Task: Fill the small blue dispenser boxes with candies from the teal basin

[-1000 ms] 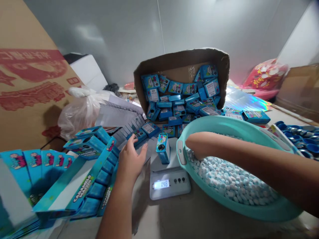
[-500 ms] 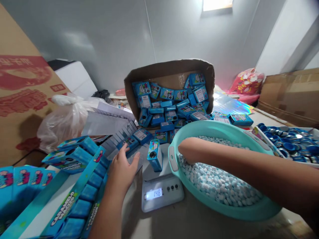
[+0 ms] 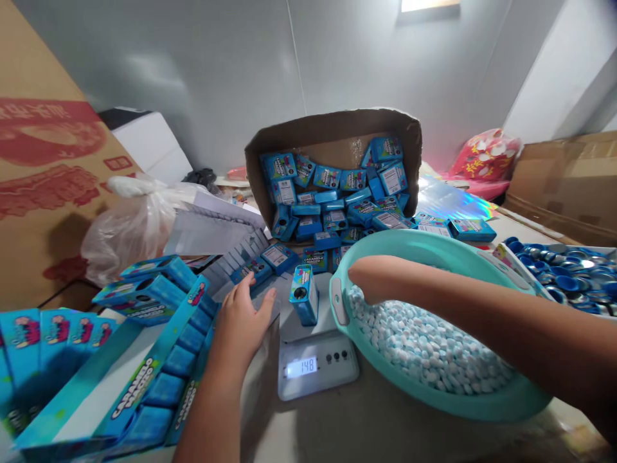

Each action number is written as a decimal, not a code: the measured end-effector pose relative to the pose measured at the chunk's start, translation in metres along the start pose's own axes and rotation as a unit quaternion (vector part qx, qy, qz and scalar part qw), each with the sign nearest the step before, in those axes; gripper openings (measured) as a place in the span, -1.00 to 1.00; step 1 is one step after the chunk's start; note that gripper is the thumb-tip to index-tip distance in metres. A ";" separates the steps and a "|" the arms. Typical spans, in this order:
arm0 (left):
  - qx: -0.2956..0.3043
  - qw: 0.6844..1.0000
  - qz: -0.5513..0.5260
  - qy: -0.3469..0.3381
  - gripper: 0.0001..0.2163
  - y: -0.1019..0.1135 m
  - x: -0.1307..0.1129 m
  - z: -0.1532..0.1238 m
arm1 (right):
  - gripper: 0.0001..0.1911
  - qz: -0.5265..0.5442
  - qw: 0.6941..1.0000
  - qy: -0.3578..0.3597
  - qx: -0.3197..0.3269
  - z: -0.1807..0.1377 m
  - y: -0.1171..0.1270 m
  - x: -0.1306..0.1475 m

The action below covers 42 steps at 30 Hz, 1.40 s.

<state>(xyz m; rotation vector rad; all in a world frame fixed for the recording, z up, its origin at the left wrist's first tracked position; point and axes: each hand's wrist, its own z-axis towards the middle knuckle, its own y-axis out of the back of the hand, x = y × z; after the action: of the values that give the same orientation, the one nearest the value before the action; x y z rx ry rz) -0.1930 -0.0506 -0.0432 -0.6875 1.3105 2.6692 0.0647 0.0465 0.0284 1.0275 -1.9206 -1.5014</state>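
A small blue candy tin (image 3: 304,297) stands upright on a white digital scale (image 3: 318,373), whose display reads 148. A dark round hole shows in the tin's top. Left of the scale, my left hand (image 3: 247,316) hovers with thumb and fingers apart, holding nothing. My right hand (image 3: 366,278) reaches into the turquoise basin (image 3: 414,402), its fingers down among the white and pale-blue candies (image 3: 434,350) and hidden from view. Whether it grips any candies cannot be seen.
A tipped cardboard box (image 3: 332,122) full of blue tins lies behind. Blue display cartons (image 3: 139,379) with tins stand at the left. A tray of blue round lids (image 3: 569,273) sits at the right. A knotted plastic bag (image 3: 130,225) is at the back left.
The whole view has shifted slightly to the right and up. Both hands keep nearly the same places, and the scale still reads 148.
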 end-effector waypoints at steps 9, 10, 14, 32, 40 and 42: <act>-0.008 1.000 0.006 -0.021 -0.37 0.003 -0.005 -0.003 | -0.86 0.029 0.986 0.012 -0.165 -0.018 0.034 -0.001; -0.007 1.000 0.007 -0.022 -0.38 0.003 -0.005 -0.003 | -0.89 0.056 0.977 0.036 -0.201 -0.017 0.035 0.002; -0.005 1.000 0.010 -0.020 -0.39 0.003 -0.005 -0.002 | -0.95 0.143 0.935 0.125 -0.299 -0.007 0.036 0.022; 0.014 0.999 0.015 -0.026 -0.44 0.003 -0.002 -0.003 | -0.79 -0.017 0.996 -0.016 -0.090 -0.016 0.030 0.001; 0.076 0.996 0.035 -0.012 -0.48 0.001 -0.003 -0.004 | -0.56 -0.011 0.996 -0.016 0.083 -0.017 0.016 0.001; 0.087 0.995 0.035 -0.015 -0.49 0.001 -0.005 -0.004 | -0.69 -0.011 0.996 -0.006 0.083 -0.017 0.016 0.004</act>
<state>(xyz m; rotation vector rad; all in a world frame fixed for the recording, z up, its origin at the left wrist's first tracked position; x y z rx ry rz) -0.1876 -0.0539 -0.0424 -0.5892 1.5643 2.5656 0.0705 0.0348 0.0485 1.1151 -2.0779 -1.3810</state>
